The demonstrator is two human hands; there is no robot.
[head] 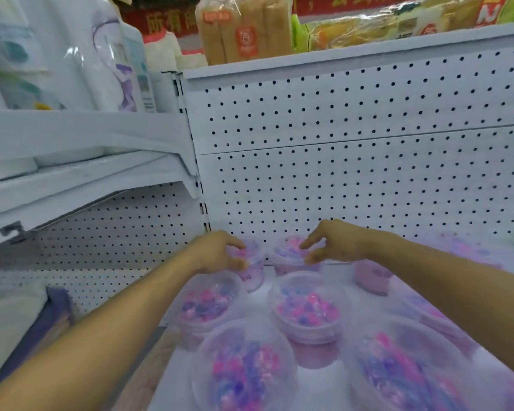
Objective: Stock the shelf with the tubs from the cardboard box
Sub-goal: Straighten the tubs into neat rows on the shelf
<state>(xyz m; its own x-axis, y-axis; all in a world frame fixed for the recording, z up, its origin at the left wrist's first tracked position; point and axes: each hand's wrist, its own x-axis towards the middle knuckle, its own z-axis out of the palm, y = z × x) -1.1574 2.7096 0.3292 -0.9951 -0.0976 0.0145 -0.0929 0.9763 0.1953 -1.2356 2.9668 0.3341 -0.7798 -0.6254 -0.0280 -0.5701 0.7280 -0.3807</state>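
Placing step: left hand [220,252] & right hand [330,244] each grip a tub [291,256] against pegboard [353,179]; next: let go, fetch more.

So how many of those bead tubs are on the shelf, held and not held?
Held tubs: 2 (left hand, right hand)
Loose tubs: 5
Total: 7; those far right are too blurred to count.

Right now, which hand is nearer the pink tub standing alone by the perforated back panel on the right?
Right. The right hand rests on a back-row tub just left of the lone pink tub; the left hand grips another tub farther left.
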